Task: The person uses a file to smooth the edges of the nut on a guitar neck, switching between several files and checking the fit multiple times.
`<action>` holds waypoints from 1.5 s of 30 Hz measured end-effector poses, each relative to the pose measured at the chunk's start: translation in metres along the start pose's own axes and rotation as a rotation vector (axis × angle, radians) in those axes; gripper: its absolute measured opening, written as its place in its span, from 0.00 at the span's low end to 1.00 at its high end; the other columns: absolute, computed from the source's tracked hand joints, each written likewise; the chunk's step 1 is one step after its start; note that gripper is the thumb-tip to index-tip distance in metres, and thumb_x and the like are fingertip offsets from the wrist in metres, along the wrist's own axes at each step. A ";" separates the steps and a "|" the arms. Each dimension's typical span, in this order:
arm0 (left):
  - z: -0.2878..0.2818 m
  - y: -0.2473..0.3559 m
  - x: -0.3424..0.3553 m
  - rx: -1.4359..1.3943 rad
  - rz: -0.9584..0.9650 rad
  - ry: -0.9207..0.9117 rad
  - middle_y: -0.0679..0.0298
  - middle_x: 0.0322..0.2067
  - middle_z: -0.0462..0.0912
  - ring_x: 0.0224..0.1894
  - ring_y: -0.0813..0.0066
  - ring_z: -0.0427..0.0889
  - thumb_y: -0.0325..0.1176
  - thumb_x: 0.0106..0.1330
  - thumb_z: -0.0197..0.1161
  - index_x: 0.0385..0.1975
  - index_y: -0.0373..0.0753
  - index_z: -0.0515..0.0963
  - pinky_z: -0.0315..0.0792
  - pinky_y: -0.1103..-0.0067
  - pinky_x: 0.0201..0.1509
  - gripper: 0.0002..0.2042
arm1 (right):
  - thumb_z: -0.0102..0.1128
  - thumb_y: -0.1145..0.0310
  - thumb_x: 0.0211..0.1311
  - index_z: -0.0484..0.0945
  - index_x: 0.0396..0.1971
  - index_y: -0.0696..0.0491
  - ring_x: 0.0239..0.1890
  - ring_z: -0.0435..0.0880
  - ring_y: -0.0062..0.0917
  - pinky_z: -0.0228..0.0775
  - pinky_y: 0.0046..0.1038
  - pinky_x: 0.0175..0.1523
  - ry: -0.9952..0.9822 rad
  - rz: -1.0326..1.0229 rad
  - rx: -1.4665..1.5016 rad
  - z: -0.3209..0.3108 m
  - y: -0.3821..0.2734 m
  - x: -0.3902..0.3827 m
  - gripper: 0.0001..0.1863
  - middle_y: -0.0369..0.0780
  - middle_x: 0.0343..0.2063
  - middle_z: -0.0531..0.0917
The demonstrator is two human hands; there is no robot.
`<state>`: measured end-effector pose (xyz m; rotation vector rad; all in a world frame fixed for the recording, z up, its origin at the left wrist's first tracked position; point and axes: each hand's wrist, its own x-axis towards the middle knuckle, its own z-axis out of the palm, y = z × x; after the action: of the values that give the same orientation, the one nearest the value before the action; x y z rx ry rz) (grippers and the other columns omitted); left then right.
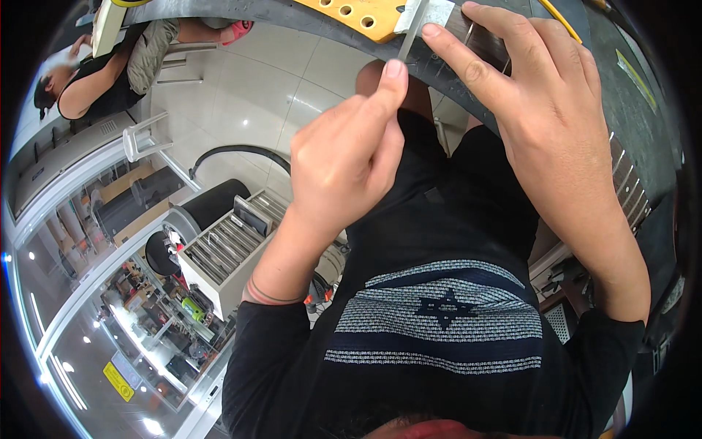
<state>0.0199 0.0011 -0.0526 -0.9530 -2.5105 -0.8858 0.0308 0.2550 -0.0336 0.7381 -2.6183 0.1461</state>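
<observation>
My left hand (347, 150) is closed, thumb on top, around the near end of a thin, flat metal file (414, 33). The file points away toward the end of a guitar neck. There the yellow headstock (382, 16), with several round holes, meets the dark fretboard (479, 33). A pale piece of tape (439, 14) covers the joint beside the file. My right hand (545, 88) rests with spread fingers over the fretboard, its index fingertip close to the file and tape. Whether that fingertip touches the file, I cannot tell. More frets (629, 183) show past my right wrist.
The neck lies on a dark workbench (629, 44) whose edge curves above my knees. At left are a rack of metal rods (230, 245), a black hose (241, 148) and a glass partition (95, 293). Another person (110, 73) sits at the upper left.
</observation>
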 end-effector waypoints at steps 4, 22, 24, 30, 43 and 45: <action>-0.008 0.003 -0.022 0.072 -0.007 -0.074 0.64 0.21 0.71 0.20 0.67 0.74 0.14 0.59 0.72 0.67 0.33 0.87 0.74 0.70 0.27 0.31 | 0.63 0.65 0.72 0.87 0.66 0.52 0.58 0.76 0.36 0.66 0.42 0.66 0.011 -0.016 0.101 0.003 0.007 -0.001 0.24 0.44 0.60 0.79; 0.008 -0.009 0.004 -0.049 0.026 0.042 0.59 0.32 0.90 0.25 0.77 0.83 0.12 0.68 0.69 0.61 0.29 0.89 0.77 0.79 0.32 0.21 | 0.64 0.66 0.71 0.87 0.65 0.51 0.57 0.75 0.37 0.66 0.43 0.66 -0.086 -0.041 -0.077 -0.009 0.001 0.003 0.24 0.45 0.60 0.79; 0.001 -0.007 -0.005 0.019 0.036 -0.024 0.62 0.25 0.82 0.22 0.66 0.81 0.13 0.61 0.71 0.63 0.32 0.88 0.78 0.72 0.29 0.26 | 0.64 0.66 0.71 0.87 0.65 0.51 0.57 0.75 0.37 0.66 0.44 0.66 -0.039 -0.041 -0.034 -0.004 0.003 0.001 0.24 0.45 0.60 0.78; -0.007 0.001 -0.021 0.012 -0.050 -0.060 0.61 0.24 0.79 0.21 0.67 0.78 0.14 0.62 0.71 0.64 0.33 0.88 0.75 0.74 0.28 0.27 | 0.65 0.67 0.69 0.87 0.65 0.50 0.57 0.75 0.37 0.65 0.44 0.66 -0.079 -0.011 0.023 -0.002 0.003 0.000 0.25 0.44 0.61 0.78; -0.008 -0.009 0.056 -0.647 -0.388 0.226 0.74 0.25 0.80 0.24 0.93 0.69 0.19 0.82 0.64 0.69 0.24 0.81 0.58 0.89 0.30 0.19 | 0.72 0.79 0.58 0.84 0.75 0.38 0.57 0.81 0.32 0.69 0.40 0.63 -0.152 0.192 0.108 -0.016 -0.002 0.016 0.42 0.34 0.63 0.82; -0.009 -0.014 0.058 -0.680 -0.389 0.231 0.74 0.25 0.79 0.24 0.93 0.69 0.19 0.82 0.64 0.70 0.23 0.80 0.58 0.89 0.30 0.19 | 0.72 0.79 0.58 0.84 0.76 0.38 0.57 0.81 0.34 0.69 0.40 0.64 -0.161 0.196 0.124 -0.015 -0.002 0.018 0.42 0.35 0.61 0.82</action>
<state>-0.0317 0.0150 -0.0239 -0.4697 -2.2457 -1.9242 0.0231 0.2479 -0.0121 0.5516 -2.8540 0.3208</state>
